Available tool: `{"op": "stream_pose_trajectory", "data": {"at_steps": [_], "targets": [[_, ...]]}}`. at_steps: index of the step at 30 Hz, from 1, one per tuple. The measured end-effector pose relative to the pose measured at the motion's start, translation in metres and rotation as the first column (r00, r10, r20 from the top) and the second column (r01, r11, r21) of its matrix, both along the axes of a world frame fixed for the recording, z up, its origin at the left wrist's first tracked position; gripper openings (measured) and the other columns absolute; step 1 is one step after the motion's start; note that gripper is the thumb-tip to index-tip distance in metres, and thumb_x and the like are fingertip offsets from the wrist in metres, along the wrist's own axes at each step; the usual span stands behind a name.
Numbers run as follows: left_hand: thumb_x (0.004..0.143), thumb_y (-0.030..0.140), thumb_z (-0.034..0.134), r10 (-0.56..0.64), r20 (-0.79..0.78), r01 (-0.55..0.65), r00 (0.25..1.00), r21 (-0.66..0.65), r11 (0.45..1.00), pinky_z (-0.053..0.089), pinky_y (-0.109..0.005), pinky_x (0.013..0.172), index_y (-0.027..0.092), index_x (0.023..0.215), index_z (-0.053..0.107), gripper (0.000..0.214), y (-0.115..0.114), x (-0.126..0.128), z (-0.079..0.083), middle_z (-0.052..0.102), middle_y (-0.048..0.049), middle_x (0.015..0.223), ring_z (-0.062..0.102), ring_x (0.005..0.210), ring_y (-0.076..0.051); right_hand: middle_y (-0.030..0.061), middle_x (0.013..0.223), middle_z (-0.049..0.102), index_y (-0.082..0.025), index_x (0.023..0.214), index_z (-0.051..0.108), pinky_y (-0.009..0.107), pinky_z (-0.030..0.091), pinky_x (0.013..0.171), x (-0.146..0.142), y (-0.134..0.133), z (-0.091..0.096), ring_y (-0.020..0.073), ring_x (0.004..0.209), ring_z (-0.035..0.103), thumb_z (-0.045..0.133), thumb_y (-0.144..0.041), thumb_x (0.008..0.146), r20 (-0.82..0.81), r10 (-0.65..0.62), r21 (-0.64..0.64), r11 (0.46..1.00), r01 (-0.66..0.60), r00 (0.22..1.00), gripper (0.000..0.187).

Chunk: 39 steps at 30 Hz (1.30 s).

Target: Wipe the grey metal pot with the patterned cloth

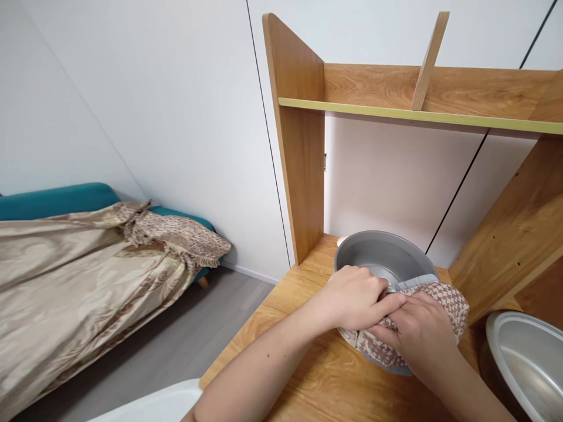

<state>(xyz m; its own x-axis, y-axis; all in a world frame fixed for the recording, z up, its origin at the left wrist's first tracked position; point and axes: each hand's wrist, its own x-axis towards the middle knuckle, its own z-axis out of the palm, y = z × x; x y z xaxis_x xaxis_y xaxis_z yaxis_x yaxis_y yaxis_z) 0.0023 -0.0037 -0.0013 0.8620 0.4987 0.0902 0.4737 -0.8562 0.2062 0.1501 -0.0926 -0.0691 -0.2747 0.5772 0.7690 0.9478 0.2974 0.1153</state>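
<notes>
Gripping a patterned cloth point(422, 310) over an unmarked grey pot point(378, 255), both hands

**Wooden desk carrying two metal vessels**

The desk point(308, 381), in light oak grain, is running out from the white wall, with an upright side panel point(301, 146) rising at its back left. A grey metal bowl point(382, 258) is sitting directly on it near the back, draped at its near rim with a patterned cloth point(448, 299). A second shiny metal pot point(528, 363) is resting at the right edge, cut off by the frame.
</notes>
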Motion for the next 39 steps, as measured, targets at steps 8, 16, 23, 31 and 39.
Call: {"op": "stream_pose_trajectory", "data": {"at_steps": [8, 16, 23, 31, 39], "targets": [[0.103, 0.063, 0.026, -0.026, -0.005, 0.025, 1.000, -0.014, 1.000, 0.033, -0.032, 0.055, 0.021, 0.080, 0.073, 0.068, 0.002, -0.002, 0.000, 0.071, -0.0071, 0.070, 0.065, 0.067, -0.023, -0.0021, 0.052, 0.060, -0.022, 0.059, 0.059, 0.032, 0.033, 0.067, -0.013, 0.000, 0.003, 0.0133, 0.052, 0.057, 0.046, -0.035, 0.107, -0.028, -0.009, 0.093, 0.996, 0.011, 1.000, 0.051], [0.103, 0.063, 0.027, -0.038, -0.009, 0.037, 0.999, -0.022, 0.999, 0.028, -0.032, 0.054, 0.021, 0.082, 0.074, 0.066, 0.005, -0.002, 0.002, 0.070, -0.0059, 0.068, 0.062, 0.063, -0.021, -0.0027, 0.066, 0.072, -0.023, 0.077, 0.070, 0.032, 0.035, 0.068, 0.023, -0.006, 0.014, 0.0160, 0.059, 0.063, 0.054, -0.049, 0.103, 0.073, 0.106, -0.217, 0.972, -0.088, 0.992, 0.040], [0.102, 0.063, 0.030, -0.006, -0.004, 0.006, 1.000, -0.002, 1.000, 0.034, -0.032, 0.055, 0.021, 0.080, 0.075, 0.066, 0.001, 0.000, 0.000, 0.070, -0.0068, 0.068, 0.063, 0.063, -0.022, -0.0025, 0.061, 0.069, -0.022, 0.069, 0.067, 0.032, 0.035, 0.069, 0.012, -0.003, 0.006, 0.0142, 0.056, 0.063, 0.053, -0.047, 0.104, 0.022, 0.071, -0.103, 0.992, -0.068, 0.997, 0.045], [0.103, 0.063, 0.029, -0.012, -0.017, 0.012, 1.000, -0.009, 1.000, 0.033, -0.032, 0.055, 0.021, 0.079, 0.074, 0.066, 0.003, -0.001, 0.000, 0.069, -0.0065, 0.068, 0.063, 0.064, -0.022, -0.0021, 0.054, 0.064, -0.022, 0.062, 0.061, 0.031, 0.034, 0.068, -0.006, 0.001, 0.000, 0.0129, 0.053, 0.060, 0.047, -0.040, 0.107, -0.016, 0.027, 0.039, 0.999, -0.026, 1.000, 0.050], [0.102, 0.063, 0.029, -0.022, -0.015, 0.022, 1.000, -0.012, 1.000, 0.029, -0.032, 0.053, 0.022, 0.081, 0.074, 0.065, 0.004, -0.002, 0.000, 0.067, -0.0054, 0.066, 0.061, 0.062, -0.020, -0.0032, 0.067, 0.073, -0.023, 0.075, 0.070, 0.033, 0.036, 0.069, 0.025, -0.006, 0.009, 0.0166, 0.059, 0.066, 0.071, -0.049, 0.093, 0.094, 0.077, -0.229, 0.972, -0.054, 0.993, 0.032]]}}
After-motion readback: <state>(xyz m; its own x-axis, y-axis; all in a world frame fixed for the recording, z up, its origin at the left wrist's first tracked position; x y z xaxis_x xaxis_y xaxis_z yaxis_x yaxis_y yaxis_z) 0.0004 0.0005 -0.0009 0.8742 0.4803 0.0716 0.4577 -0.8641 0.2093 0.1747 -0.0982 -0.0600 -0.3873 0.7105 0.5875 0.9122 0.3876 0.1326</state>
